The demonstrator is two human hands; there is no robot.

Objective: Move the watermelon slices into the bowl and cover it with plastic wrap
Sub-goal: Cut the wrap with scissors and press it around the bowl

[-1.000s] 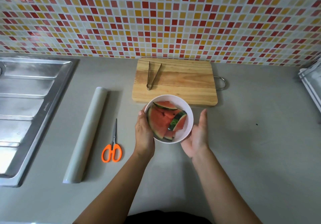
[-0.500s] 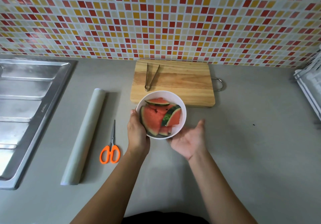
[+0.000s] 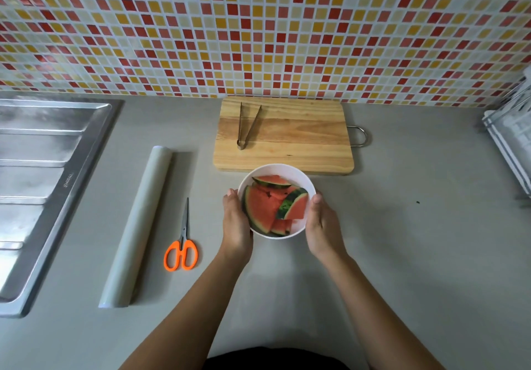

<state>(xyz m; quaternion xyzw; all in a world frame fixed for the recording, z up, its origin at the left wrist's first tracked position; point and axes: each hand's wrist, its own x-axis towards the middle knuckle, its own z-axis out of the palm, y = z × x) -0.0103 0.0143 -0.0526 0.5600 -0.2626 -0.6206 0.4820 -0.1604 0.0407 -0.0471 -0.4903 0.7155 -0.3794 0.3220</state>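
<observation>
A white bowl (image 3: 284, 170) sits on the grey counter just in front of the wooden cutting board (image 3: 298, 140). Several watermelon slices (image 3: 265, 207) with green rinds lie inside it. My left hand (image 3: 236, 223) cups the bowl's left side and my right hand (image 3: 323, 226) cups its right side, thumbs at the rim. A roll of plastic wrap (image 3: 138, 223) lies lengthwise on the counter to the left, apart from both hands.
Orange-handled scissors (image 3: 181, 249) lie between the roll and the bowl. Metal tongs (image 3: 247, 125) rest on the board's left part. A steel sink drainboard (image 3: 43, 174) fills the left edge; a white rack (image 3: 514, 140) stands at the right. A tiled wall backs the counter.
My right hand, which was open and off the bowl half a second ago, now holds its right side. The bowl has shifted slightly toward me and to the right.
</observation>
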